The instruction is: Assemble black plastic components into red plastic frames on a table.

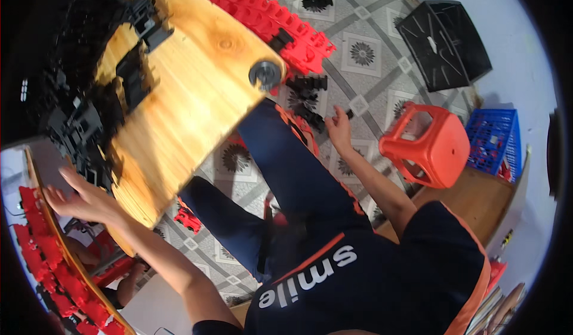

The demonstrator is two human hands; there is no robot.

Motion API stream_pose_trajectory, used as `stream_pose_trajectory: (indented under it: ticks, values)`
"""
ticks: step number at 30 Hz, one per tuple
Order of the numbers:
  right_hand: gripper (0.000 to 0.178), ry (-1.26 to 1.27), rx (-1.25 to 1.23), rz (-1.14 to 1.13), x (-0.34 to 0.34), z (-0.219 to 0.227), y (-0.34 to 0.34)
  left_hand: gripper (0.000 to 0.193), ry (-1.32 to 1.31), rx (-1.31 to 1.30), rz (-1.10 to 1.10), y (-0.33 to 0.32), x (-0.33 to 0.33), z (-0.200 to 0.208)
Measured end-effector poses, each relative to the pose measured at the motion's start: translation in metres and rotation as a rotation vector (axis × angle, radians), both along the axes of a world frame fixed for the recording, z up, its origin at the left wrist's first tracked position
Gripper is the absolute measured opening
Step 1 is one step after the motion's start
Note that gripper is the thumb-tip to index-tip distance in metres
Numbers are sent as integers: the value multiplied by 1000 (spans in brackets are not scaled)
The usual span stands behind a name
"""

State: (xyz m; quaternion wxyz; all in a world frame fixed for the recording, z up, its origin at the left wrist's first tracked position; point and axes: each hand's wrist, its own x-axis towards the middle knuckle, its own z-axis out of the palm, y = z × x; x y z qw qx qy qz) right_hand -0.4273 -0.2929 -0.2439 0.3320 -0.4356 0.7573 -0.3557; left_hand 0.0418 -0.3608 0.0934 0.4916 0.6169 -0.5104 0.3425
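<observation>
My left hand [86,200] is open, its fingers spread, beside a heap of black plastic parts [80,135] along the left side of the wooden tabletop [197,78]. It appears to hold nothing. Down by my right leg, my right hand [339,133] reaches low over the tiled floor with its fingers apart. Close to its fingertips is a small dark piece [350,114]; whether they touch, I cannot tell. Several black plastic parts [310,83] lie just beyond that hand. A round black part [265,74] rests on the tabletop's right corner.
Long rows of red plastic parts [256,21] lie past the tabletop. To the right stand an orange-red stool [439,147], a blue crate [494,138] and a black bin [441,45]. More red parts [59,269] line a wooden edge at lower left, near another person's arm [128,284].
</observation>
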Motion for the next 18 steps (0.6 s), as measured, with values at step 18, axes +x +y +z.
stream_pose_trajectory:
  ticks: [18]
  values:
    - [96,360,258,263,-82,-166,-100,44,-340,437,-348,-47,-200,-69]
